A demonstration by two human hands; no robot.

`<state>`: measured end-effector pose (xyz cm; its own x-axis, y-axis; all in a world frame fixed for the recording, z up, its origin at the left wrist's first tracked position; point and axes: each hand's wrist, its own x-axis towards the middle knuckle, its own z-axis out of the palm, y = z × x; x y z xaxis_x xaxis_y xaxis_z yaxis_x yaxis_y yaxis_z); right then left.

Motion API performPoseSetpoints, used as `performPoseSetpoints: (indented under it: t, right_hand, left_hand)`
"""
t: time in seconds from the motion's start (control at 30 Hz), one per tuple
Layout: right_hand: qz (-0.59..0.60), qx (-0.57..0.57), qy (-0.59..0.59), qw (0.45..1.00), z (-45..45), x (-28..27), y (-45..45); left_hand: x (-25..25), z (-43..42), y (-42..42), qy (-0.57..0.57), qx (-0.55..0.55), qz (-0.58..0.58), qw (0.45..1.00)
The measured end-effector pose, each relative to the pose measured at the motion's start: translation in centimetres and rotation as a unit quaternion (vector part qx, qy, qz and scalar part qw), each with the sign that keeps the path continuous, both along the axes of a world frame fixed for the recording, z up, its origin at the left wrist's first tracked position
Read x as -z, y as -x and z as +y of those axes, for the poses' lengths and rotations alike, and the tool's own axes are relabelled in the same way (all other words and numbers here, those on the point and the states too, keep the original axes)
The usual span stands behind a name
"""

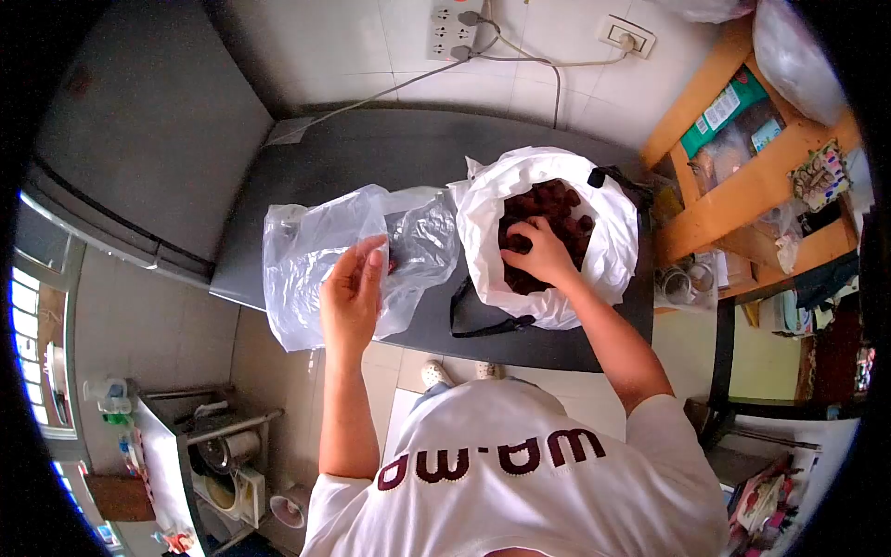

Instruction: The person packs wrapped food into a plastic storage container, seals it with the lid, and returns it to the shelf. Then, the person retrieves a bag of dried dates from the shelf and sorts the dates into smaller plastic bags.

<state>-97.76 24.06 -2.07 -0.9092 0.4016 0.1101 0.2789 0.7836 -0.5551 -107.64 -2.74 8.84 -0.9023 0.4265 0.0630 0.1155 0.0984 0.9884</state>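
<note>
In the head view, a white plastic bag [608,237] stands with its rim folded outward. Inside lie many dark reddish-brown wrinkled pieces that look like dried dates [548,198]. My right hand [549,258] reaches into it, fingers and thumb curled around a dark piece among the others. To the left, a clear plastic bag [302,265] lies spread on the dark tabletop [371,148]. My left hand [351,290] is at this bag, its fingers and thumb closed on the film. A small red spot shows through the plastic beside its fingertips.
A black strap [487,327] hangs near the white bag at the table's front edge. A power strip [452,32] with cables is on the wall behind. A wooden shelf [687,227] with packets stands at right, a dark cabinet [148,139] at left.
</note>
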Motion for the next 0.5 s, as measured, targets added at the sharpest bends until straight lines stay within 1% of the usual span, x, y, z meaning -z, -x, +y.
performPoseSetpoints:
  t: [0.03,0.07,0.1,0.13,0.17,0.23,0.27,0.33,0.37,0.43,0.47,0.5]
  right_hand:
    - [0.05,-0.022,0.022,0.998,0.4,0.0,0.0]
    - [-0.01,0.022,0.199,0.98,1.0,-0.4,-0.1]
    - [-0.07,0.065,0.369,0.925,0.7,-2.8,0.1]
    - [0.0,0.106,0.467,0.878,0.6,-3.0,0.2]
    - [0.024,0.106,0.559,0.822,1.6,-2.8,0.0]
    - [0.117,0.107,0.707,0.689,1.8,-3.8,-0.6]
    - [0.115,0.106,0.706,0.691,1.9,-4.0,-0.7]
    - [0.164,0.031,0.809,0.563,1.8,-4.1,-0.8]
    - [0.163,0.03,0.809,0.563,1.5,-4.4,-0.9]
    - [0.225,0.027,0.863,0.451,0.4,-4.8,-0.8]
    - [0.238,0.008,0.87,0.431,0.2,-4.6,-0.6]
    - [0.248,-0.011,0.865,0.436,-0.3,-4.8,-0.5]
  left_hand:
    - [0.1,0.1,0.0,-0.002,0.002,-0.001,1.0]
    - [0.2,0.1,0.0,-0.003,0.006,0.0,1.0]
    - [0.3,0.0,0.0,-0.003,0.01,0.002,1.0]
    - [0.4,0.0,-0.1,-0.005,0.01,0.0,1.0]
    - [0.3,-0.1,-0.1,-0.024,0.005,-0.006,1.0]
    - [0.3,-0.2,-0.1,-0.047,-0.003,-0.012,0.999]
    - [0.4,-0.3,0.0,-0.058,-0.001,-0.016,0.998]
    - [0.6,-0.5,0.0,-0.069,-0.001,-0.02,0.997]
    - [0.6,-0.5,0.0,-0.064,0.002,-0.016,0.998]
    - [0.7,-0.7,0.0,-0.06,0.004,-0.011,0.998]
    - [0.7,-0.7,0.0,-0.063,0.008,-0.015,0.998]
    - [0.7,-0.7,0.0,-0.066,0.012,-0.018,0.998]
